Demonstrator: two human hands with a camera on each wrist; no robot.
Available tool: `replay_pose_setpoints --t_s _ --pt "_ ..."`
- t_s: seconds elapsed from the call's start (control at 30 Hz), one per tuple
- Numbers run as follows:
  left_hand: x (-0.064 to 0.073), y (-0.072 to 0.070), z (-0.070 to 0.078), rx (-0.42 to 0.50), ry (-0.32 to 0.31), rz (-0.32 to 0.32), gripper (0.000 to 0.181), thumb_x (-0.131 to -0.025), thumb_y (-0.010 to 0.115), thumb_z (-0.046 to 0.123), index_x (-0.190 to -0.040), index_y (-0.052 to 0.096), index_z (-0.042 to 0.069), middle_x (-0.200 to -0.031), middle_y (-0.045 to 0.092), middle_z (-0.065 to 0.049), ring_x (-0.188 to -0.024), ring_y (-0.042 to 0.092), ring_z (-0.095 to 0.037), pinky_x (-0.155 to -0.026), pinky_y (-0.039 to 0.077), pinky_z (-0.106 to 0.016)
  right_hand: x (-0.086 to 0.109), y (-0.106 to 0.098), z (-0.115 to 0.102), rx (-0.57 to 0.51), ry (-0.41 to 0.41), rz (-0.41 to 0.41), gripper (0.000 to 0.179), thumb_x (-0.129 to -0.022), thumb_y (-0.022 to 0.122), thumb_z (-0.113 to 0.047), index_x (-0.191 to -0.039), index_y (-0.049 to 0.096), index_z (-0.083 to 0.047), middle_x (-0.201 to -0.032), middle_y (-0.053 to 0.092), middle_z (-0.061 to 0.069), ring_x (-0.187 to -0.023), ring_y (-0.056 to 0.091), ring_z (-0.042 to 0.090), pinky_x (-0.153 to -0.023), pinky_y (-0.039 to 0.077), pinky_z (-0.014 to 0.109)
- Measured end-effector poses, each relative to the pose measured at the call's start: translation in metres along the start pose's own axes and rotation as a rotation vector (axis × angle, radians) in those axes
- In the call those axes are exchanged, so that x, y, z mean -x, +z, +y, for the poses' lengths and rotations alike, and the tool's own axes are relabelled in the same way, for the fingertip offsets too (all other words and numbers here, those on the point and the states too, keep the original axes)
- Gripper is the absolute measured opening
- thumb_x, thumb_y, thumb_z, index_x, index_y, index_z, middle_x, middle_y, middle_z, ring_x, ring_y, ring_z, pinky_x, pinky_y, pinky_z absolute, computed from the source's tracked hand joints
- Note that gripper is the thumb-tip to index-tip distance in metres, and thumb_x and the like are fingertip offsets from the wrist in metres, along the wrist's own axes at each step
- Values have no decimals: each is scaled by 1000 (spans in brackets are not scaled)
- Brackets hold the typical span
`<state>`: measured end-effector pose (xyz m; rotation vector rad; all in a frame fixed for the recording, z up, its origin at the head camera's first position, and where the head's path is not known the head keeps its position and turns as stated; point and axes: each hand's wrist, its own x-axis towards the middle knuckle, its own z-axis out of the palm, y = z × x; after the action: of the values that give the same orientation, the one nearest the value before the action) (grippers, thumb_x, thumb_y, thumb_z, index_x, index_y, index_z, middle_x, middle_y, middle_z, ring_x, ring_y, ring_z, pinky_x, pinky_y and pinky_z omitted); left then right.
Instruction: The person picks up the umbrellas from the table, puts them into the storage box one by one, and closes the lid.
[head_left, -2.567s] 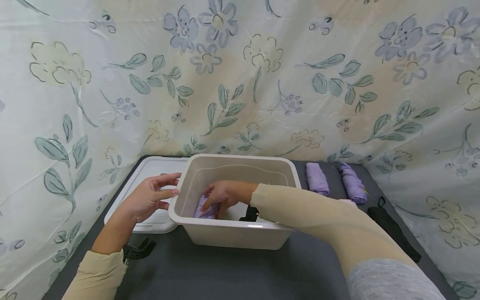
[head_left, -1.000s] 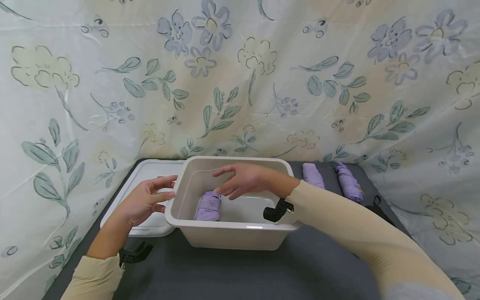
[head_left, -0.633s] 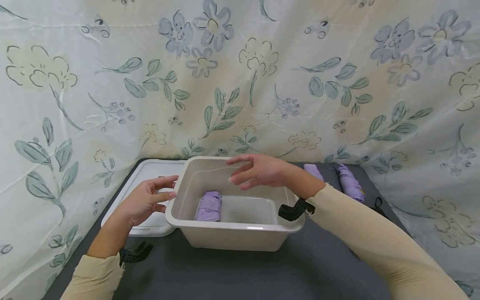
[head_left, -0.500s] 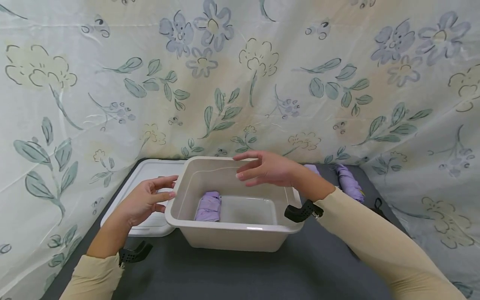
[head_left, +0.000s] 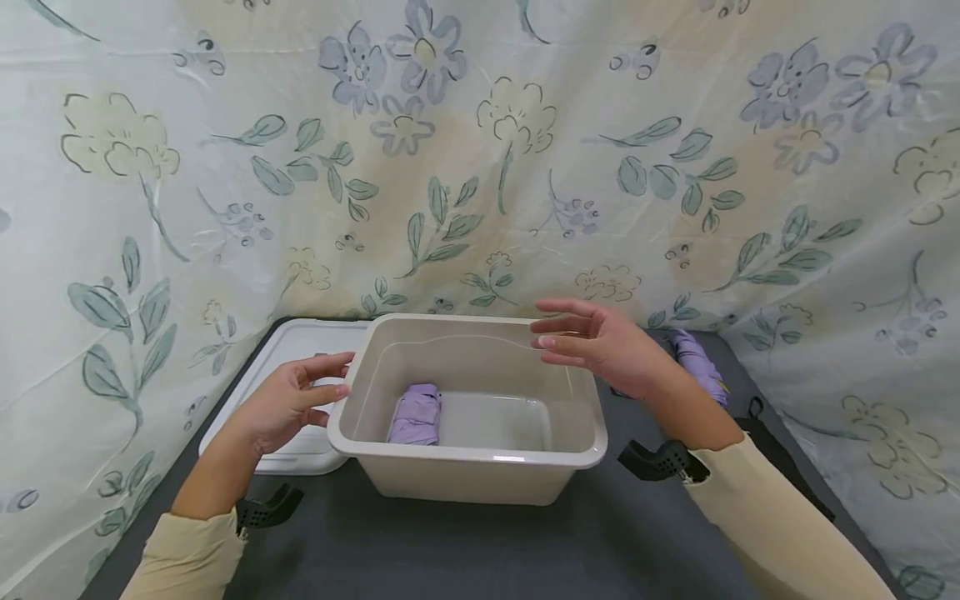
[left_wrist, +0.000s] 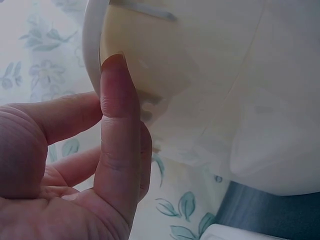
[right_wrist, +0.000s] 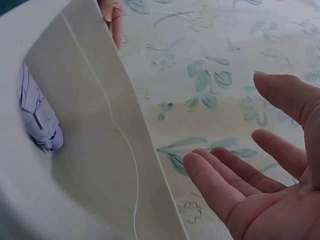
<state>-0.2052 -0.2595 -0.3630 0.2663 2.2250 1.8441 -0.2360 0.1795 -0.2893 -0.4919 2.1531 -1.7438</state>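
Note:
A beige plastic bin [head_left: 480,479] stands upright on the dark table. Inside it, at the left end, lies a rolled purple fabric bundle [head_left: 416,414], seen also in the right wrist view [right_wrist: 39,110]. My left hand [head_left: 281,408] touches the outside of the bin's left rim; in the left wrist view its fingers [left_wrist: 120,145] lie extended against the wall below the rim. Over the bin's back right corner hovers my right hand [head_left: 611,346], fingers spread and holding nothing. The right wrist view shows its palm [right_wrist: 280,215] apart from the bin.
A white lid [head_left: 300,446] lies flat to the left of the bin, partly behind my left hand. Beyond my right forearm are another purple rolled bundle [head_left: 697,362] and a long black pouch [head_left: 787,458] with a loop. A floral curtain [head_left: 480,167] hangs behind the table.
My right hand has let go of the purple bundle in the bin, risen and moved right towards the back corner. The left hand stays at the rim.

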Motion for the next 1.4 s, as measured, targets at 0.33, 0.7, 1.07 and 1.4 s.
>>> replay_pose_setpoints --t_s 0.33,0.7,1.07,1.4 --pt "-3 0 -1 5 1 14 66 -98 70 16 -155 40 0 -129 58 0 -109 64 -16 -78 63 -41 39 -25 35 11 -119 151 50 -100 67 -16 -147 52 -11 -140 62 7 -123 68 18 -96 58 30" --pt "-5 0 0 18 -6 14 66 -99 69 16 -155 40 0 -133 54 -6 -113 62 -18 -79 63 -43 67 -48 65 204 -135 288 48 -103 63 -23 -147 53 -10 -134 68 -6 -115 71 9 -92 58 23" --pt "-5 -1 0 15 -7 7 66 -99 68 15 -156 39 -1 -133 55 -5 -111 63 -16 -79 63 -42 95 -81 107 302 -79 398 48 -102 65 -26 -145 54 -9 -122 67 -21 -106 70 -1 -84 60 20" --pt "-4 0 -1 28 -9 12 66 -99 69 14 -155 39 -1 -128 58 1 -110 63 -15 -78 63 -42 118 -102 135 189 -35 436 47 -102 64 -21 -146 54 -6 -117 70 -23 -102 71 -3 -81 60 20"
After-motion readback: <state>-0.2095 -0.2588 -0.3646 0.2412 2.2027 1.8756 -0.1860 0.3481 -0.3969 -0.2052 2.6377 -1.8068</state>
